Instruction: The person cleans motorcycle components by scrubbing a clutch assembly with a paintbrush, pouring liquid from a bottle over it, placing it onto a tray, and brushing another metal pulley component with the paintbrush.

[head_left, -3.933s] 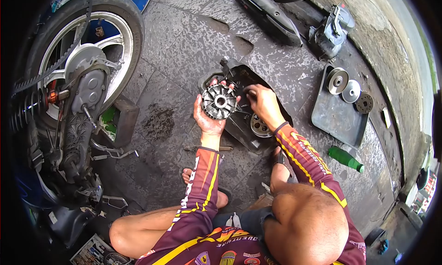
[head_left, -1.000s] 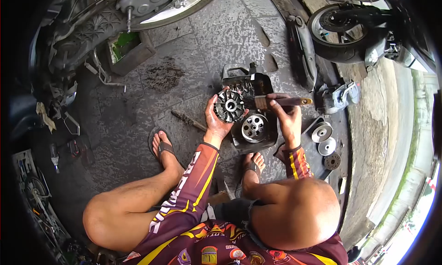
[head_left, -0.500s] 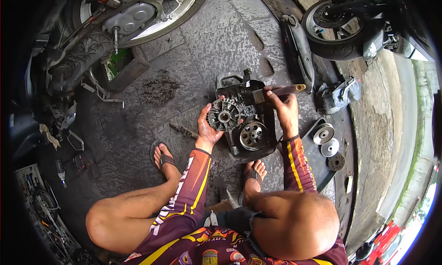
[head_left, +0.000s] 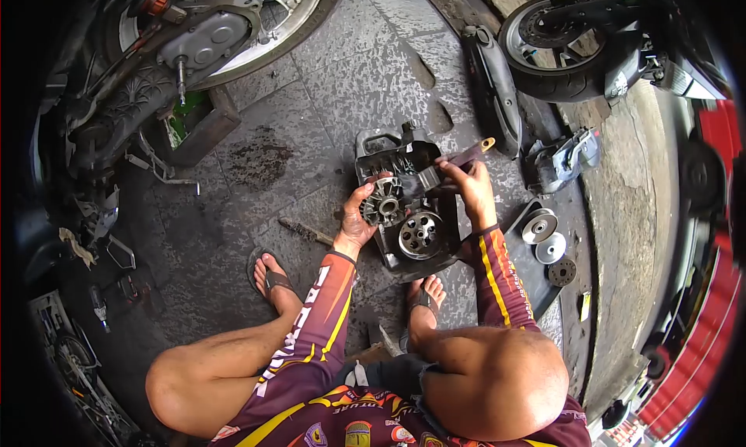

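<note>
A finned round metal part (head_left: 382, 207) is gripped in my left hand (head_left: 357, 220), tilted over the left side of a dark cut-open container (head_left: 396, 263). My right hand (head_left: 471, 189) is closed around the handle of a flat brush (head_left: 465, 156). The brush head points left, close to the finned part's right edge; whether the bristles touch it I cannot tell. Inside the container, below the brush, lies a round metal part with holes (head_left: 420, 235). Dark wet liquid shows around the bristles.
A motorcycle rear wheel (head_left: 299, 19) and engine case stand at upper left. On the right are a tray (head_left: 536, 303) with round metal parts, a grey housing (head_left: 561, 161) and a long black cover (head_left: 495, 97). A stick-like brush (head_left: 305, 231) lies left of the container.
Since half a second ago, the finned part has tilted and moved right, and the brush has shifted slightly left and down. Earlier, my right hand was lower in the container. A red vehicle has appeared at right.
</note>
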A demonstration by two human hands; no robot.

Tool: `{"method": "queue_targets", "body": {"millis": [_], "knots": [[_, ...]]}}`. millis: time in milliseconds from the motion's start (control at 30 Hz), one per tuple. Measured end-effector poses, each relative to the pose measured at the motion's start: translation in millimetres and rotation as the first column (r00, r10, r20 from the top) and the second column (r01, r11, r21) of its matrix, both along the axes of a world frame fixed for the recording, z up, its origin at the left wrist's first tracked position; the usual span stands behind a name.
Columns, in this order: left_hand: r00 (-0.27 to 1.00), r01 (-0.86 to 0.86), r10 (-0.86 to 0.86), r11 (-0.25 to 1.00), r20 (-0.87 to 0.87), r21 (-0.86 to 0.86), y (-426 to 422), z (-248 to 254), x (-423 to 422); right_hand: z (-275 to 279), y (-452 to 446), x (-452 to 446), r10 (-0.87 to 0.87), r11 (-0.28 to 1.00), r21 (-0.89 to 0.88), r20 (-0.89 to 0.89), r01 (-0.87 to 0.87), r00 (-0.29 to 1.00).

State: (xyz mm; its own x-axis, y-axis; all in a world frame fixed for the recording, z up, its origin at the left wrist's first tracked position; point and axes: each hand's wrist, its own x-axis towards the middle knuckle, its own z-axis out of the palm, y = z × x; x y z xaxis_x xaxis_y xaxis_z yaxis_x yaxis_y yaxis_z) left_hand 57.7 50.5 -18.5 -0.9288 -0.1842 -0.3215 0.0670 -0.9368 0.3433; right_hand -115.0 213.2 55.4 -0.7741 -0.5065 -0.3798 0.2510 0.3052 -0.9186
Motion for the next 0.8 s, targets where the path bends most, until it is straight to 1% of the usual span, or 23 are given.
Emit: {"method": "queue_targets", "body": {"millis": [33,67,100,133,167,200,233,267,300,333,367,400,467,533,567,600,667,733,767,800], "knots": [[0.998,-0.013,0.012,1.0,-0.054,-0.019,2.0,6.6,-3.6,-3.5,5.2,-5.3,-0.019,0.998,0.055,-0.045,0.022,0.999],[0.998,-0.036,0.035,0.999,-0.044,-0.031,3.1,12.2,-4.1,-9.1,10.7,-8.6,-0.034,0.993,0.109,-0.088,0.043,0.996],[0.998,-0.044,0.041,0.995,-0.043,-0.086,2.5,11.7,-6.1,2.4,8.9,-2.8,-0.115,0.992,-0.041,0.049,0.117,0.992],[0.999,-0.047,0.043,0.99,-0.034,-0.133,3.5,8.4,-7.5,23.5,2.2,6.4,-0.136,0.982,-0.132,0.017,0.137,0.991],[0.999,0.019,-0.023,0.987,-0.025,-0.161,1.5,2.4,-6.4,30.6,-2.0,15.8,-0.121,0.98,-0.153,0.031,0.124,0.992],[1.0,0.0,-0.001,0.993,-0.009,-0.12,7.3,7.5,-7.4,33.5,-6.6,17.3,-0.102,0.977,-0.183,0.033,0.107,0.994],[1.0,-0.014,0.017,0.987,0.016,-0.162,8.4,3.8,-10.0,8.7,-7.0,13.8,-0.042,0.994,-0.099,-0.075,0.034,0.996],[0.998,-0.027,0.037,0.979,0.044,-0.204,9.3,1.3,-9.7,-10.8,-1.9,7.4,-0.069,0.997,-0.026,-0.114,0.067,0.991],[0.998,-0.047,0.054,0.952,0.013,-0.301,9.9,3.0,-12.9,-6.1,0.7,3.7,-0.069,0.995,0.063,-0.157,0.08,0.985],[0.999,-0.041,0.038,0.969,-0.015,-0.242,8.4,4.4,-12.0,-3.5,1.8,2.4,-0.061,0.984,0.149,-0.202,0.092,0.978],[0.999,-0.045,0.042,0.968,-0.017,-0.246,6.6,3.5,-12.4,-2.8,5.0,5.5,-0.126,0.992,0.004,-0.134,0.128,0.983],[0.999,-0.045,0.042,0.969,-0.015,-0.245,5.9,3.3,-13.9,3.5,2.0,11.0,-0.166,0.985,-0.075,-0.152,0.157,0.974],[0.998,-0.006,0.022,0.955,0.05,-0.295,7.9,-0.6,-12.3,20.5,-8.1,22.8,-0.134,0.967,-0.219,-0.016,0.127,0.991],[1.0,-0.009,0.006,0.959,-0.01,-0.282,8.5,2.4,-17.6,8.8,-8.5,19.8,-0.077,0.994,-0.085,-0.072,0.07,0.994],[0.999,0.025,-0.005,0.925,0.054,-0.378,10.8,5.1,-16.7,8.4,-3.0,12.4,0.022,0.991,0.133,-0.286,0.017,0.958],[0.994,0.044,0.013,0.857,0.106,-0.514,11.0,-5.4,-17.0,30.2,-7.1,14.4,0.042,0.965,0.258,-0.307,0.041,0.951],[0.981,0.086,-0.003,0.9,0.193,-0.427,10.5,-7.3,-15.5,49.5,-14.2,21.2,-0.04,0.999,0.026,-0.238,0.048,0.971],[0.981,0.057,0.005,0.95,0.196,-0.308,14.4,2.7,-19.1,60.1,-22.5,27.0,0.034,0.998,-0.041,-0.233,-0.045,0.972],[0.982,0.064,-0.009,0.957,0.191,-0.284,14.2,7.5,-19.5,47.3,-23.5,24.0,0.119,0.993,0.012,-0.232,-0.12,0.965],[0.983,0.059,-0.006,0.957,0.181,-0.286,15.9,3.8,-19.7,44.9,-25.4,21.1,0.13,0.991,0.07,-0.207,-0.117,0.97]]}}
